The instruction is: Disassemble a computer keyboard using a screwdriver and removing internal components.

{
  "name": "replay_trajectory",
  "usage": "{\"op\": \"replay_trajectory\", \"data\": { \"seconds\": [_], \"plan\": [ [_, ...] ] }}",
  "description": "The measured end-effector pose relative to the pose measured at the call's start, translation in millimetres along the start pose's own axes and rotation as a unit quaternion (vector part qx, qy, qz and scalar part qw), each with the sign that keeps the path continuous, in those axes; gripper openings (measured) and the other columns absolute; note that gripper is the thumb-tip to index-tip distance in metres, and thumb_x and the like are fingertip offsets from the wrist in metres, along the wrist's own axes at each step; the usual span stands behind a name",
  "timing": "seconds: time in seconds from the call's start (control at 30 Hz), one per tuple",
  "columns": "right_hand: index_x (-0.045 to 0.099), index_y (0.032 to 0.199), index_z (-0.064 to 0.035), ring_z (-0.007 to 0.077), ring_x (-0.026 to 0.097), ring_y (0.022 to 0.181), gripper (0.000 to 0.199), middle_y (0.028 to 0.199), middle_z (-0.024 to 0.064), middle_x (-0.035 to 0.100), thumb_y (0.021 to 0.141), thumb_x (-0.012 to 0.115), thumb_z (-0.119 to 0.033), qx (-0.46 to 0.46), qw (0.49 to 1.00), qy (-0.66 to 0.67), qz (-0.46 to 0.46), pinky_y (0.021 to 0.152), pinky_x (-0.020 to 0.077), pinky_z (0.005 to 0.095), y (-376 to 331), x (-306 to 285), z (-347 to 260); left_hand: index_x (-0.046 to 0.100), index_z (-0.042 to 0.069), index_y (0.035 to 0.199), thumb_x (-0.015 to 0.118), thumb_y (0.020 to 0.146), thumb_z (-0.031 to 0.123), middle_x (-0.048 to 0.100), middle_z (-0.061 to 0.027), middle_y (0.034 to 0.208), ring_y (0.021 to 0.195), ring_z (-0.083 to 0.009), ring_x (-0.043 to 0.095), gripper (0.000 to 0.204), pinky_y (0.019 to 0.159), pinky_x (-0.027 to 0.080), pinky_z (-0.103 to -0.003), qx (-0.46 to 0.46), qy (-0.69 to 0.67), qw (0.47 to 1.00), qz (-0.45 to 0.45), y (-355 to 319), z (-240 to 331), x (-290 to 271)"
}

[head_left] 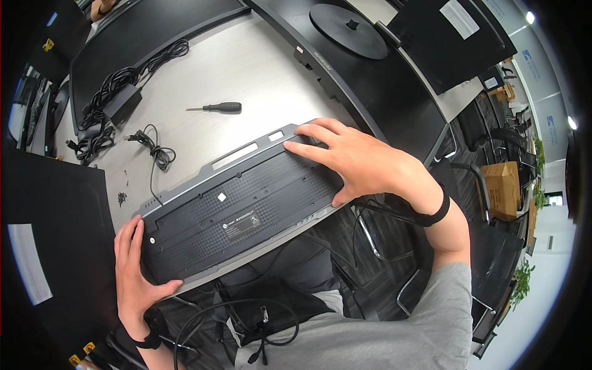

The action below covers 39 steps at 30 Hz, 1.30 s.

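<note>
A dark grey keyboard (203,222) lies underside up at the desk's near edge, slanting up to the right. Its label, a small white square and several screw holes face me. My left hand (132,265) grips the left end, thumb along the near edge and fingers at the far corner. Around the right end wraps my right hand (361,160), its fingers spread over the far edge and its thumb on the near one. The keyboard's thin cable (161,154) runs from the far edge to a small coil on the desk. Beyond the keyboard rests a black screwdriver (223,108).
Small dark screws (122,198) lie piled on the desk (203,68) at the left. A black power adapter (123,105) with bundled cables sits farther back. Dark panels border the desk; a round black stand base (349,31) lies at the back right. Chairs and a cardboard box (501,190) stand right.
</note>
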State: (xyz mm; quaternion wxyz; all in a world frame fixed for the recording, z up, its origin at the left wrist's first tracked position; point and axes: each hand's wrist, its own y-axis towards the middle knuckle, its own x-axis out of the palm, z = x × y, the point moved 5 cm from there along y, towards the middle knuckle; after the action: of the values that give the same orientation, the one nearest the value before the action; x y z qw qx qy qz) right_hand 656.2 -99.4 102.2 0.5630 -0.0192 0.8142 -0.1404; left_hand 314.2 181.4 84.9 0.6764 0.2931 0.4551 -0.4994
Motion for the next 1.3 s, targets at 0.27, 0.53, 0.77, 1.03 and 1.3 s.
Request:
{"op": "replay_trajectory", "data": {
  "seconds": [0.27,0.53,0.77,1.03,1.3],
  "plan": [
    [0.04,0.174,-0.0126,0.0438,0.034,0.164,0.131,0.178,0.0192,0.036,0.061,0.106,-0.019,-0.002,1.0,-0.015,-0.007,0.134,0.0411,0.0506,-3,7,2,0.049,-0.003,0.166,0.102,0.05,0.054,0.053,-0.0211,0.168,0.155,-0.0459,0.048,0.139,0.129,0.039,-0.056,0.012,-0.003,1.0,0.008,1,-1,1],
    [0.041,0.173,-0.0121,0.0444,0.035,0.164,0.124,0.178,0.0195,0.035,0.067,0.104,-0.022,-0.014,1.0,-0.025,0.0,0.133,0.0432,0.0514,-5,5,-1,0.049,-0.005,0.165,0.094,0.061,0.063,0.051,-0.0246,0.169,0.156,-0.0466,0.048,0.133,0.129,0.038,-0.058,0.002,0.008,1.0,0.0,0,0,3],
    [0.041,0.173,-0.0113,0.0448,0.035,0.164,0.126,0.178,0.0184,0.037,0.064,0.104,-0.021,-0.006,0.999,-0.044,0.009,0.134,0.042,0.051,-6,10,-2,0.047,-0.004,0.166,0.093,0.053,0.041,0.05,-0.0236,0.17,0.157,-0.0463,0.046,0.13,0.13,0.038,-0.058,-0.008,0.017,1.0,0.009,0,7,6],
    [0.039,0.174,-0.0114,0.042,0.029,0.169,0.128,0.184,0.0144,0.03,0.064,0.104,-0.021,-0.002,1.0,0.01,0.004,0.136,0.039,0.0511,-11,12,6,0.047,0.001,0.169,0.099,0.05,0.041,0.049,-0.0204,0.173,0.16,-0.0434,0.045,0.136,0.132,0.037,-0.056,-0.012,-0.009,1.0,0.003,-1,4,2],
    [0.034,0.175,-0.0069,0.0377,0.028,0.17,0.136,0.184,0.0128,0.033,0.06,0.105,-0.025,-0.003,0.999,0.018,0.039,0.137,0.0364,0.0477,-15,15,9,0.045,0.005,0.172,0.1,0.043,0.058,0.046,-0.0158,0.178,0.166,-0.0384,0.039,0.149,0.137,0.032,-0.052,-0.052,-0.045,0.998,-0.01,-2,4,2]
  ]
}}
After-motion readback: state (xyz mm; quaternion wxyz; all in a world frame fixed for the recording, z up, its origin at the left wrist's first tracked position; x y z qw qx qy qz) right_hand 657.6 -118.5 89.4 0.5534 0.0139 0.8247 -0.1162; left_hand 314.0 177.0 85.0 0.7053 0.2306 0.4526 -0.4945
